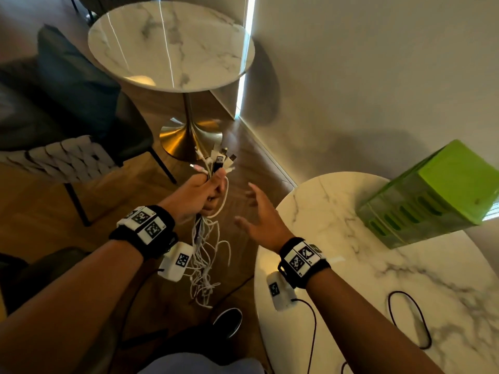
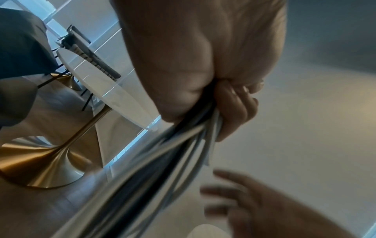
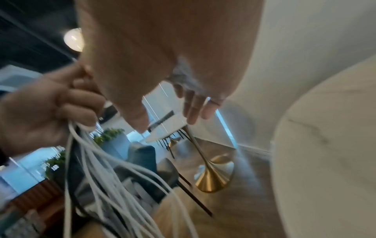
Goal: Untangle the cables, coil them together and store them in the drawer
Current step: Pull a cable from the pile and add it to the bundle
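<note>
left hand [image 1: 201, 194]: fist clamped round cables [image 1: 206, 255] just below their plugs | cables: bundle hangs straight down from that fist, long axis vertical | right hand [image 1: 260, 215]: fingers spread, holding nothing, just beside the bundle, nearer green drawer unit [image 1: 432, 195] on counter [image 1: 351, 265]

No words, brands or numbers read clearly anywhere. Only black-and-white square code markers show on the wristbands [image 1: 143, 221], just behind each hand; tiny print beside them is too small to read.
</note>
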